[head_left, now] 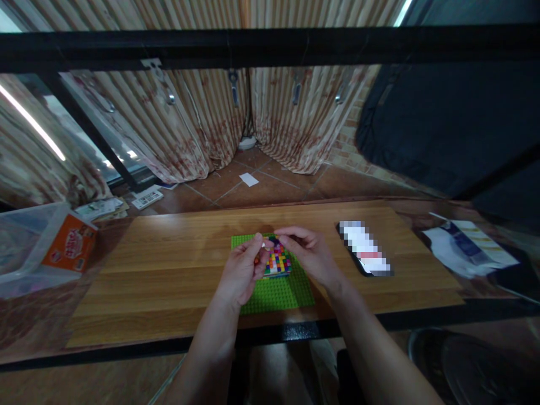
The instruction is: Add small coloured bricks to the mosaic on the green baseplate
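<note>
A green studded baseplate [276,298] lies on the wooden table, with a block of small multicoloured building bricks [278,261] built up on it. My left hand [242,270] is over the plate's left side, fingers closed. A tiny white brick [264,245] shows at its thumb tip, and a few reddish bricks [256,260] show within its curled fingers. My right hand [310,253] hovers at the block's upper right, thumb and index finger close together at the far edge. Whatever lies between those fingertips is too small to make out. Both hands partly cover the block.
A phone [365,247] lies to the right on the wooden table [169,270]. Left of the table stands a clear plastic bin [31,247] with an orange label. A plastic packet [468,247] lies beyond the right end. A dark metal bar [270,48] with hanging hooks crosses above.
</note>
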Demonstrator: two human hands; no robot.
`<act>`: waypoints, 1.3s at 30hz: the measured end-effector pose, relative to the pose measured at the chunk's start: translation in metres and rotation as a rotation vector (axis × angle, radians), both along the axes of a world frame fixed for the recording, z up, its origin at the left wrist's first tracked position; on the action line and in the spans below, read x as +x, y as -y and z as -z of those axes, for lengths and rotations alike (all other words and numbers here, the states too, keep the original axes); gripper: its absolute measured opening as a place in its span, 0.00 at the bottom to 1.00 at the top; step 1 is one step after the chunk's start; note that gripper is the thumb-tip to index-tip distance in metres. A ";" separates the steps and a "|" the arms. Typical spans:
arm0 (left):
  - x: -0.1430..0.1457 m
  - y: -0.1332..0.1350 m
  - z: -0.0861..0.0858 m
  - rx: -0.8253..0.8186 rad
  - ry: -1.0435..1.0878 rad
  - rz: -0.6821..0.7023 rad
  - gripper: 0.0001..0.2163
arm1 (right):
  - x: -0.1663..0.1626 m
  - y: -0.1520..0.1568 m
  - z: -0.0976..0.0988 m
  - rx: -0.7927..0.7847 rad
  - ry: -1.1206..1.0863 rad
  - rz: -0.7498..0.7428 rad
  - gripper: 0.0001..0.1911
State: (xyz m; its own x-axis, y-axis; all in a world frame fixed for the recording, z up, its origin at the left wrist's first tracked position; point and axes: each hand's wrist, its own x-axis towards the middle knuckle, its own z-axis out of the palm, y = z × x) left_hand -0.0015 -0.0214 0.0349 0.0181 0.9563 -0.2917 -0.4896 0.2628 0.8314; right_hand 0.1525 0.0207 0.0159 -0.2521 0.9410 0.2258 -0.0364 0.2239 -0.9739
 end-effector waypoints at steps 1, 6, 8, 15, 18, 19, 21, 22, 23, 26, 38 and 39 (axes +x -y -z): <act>0.001 0.000 0.001 0.010 -0.013 0.007 0.19 | -0.002 0.002 -0.001 0.009 0.014 -0.021 0.08; 0.004 0.000 0.003 0.031 -0.064 0.031 0.23 | -0.008 0.007 -0.006 0.102 0.130 -0.044 0.08; 0.005 0.000 0.003 0.028 -0.084 0.027 0.23 | -0.010 0.008 -0.007 0.131 0.143 -0.037 0.08; 0.007 0.000 0.003 0.057 -0.148 0.034 0.24 | -0.016 0.013 -0.010 0.241 0.199 0.034 0.04; 0.006 0.001 0.002 0.056 -0.144 0.038 0.24 | -0.014 0.011 -0.009 0.272 0.194 0.029 0.05; 0.005 0.001 0.002 0.053 -0.132 0.037 0.24 | -0.011 0.010 -0.009 0.271 0.193 0.041 0.05; 0.002 0.001 0.001 0.039 -0.097 0.023 0.21 | -0.003 0.005 -0.008 0.239 0.200 0.091 0.04; 0.000 0.000 0.000 0.028 -0.077 0.002 0.20 | 0.003 0.002 -0.007 0.203 0.215 0.113 0.04; -0.002 0.000 0.000 0.016 -0.057 -0.025 0.19 | 0.009 -0.001 -0.006 0.155 0.230 0.131 0.04; -0.010 -0.003 -0.001 -0.047 0.006 -0.134 0.14 | 0.026 -0.008 -0.001 0.009 0.271 0.091 0.06; -0.013 -0.007 -0.001 -0.153 0.131 -0.248 0.06 | 0.022 -0.014 0.017 -0.086 0.377 0.068 0.07; -0.013 -0.007 -0.001 -0.152 0.126 -0.245 0.06 | 0.021 -0.014 0.017 -0.083 0.373 0.080 0.07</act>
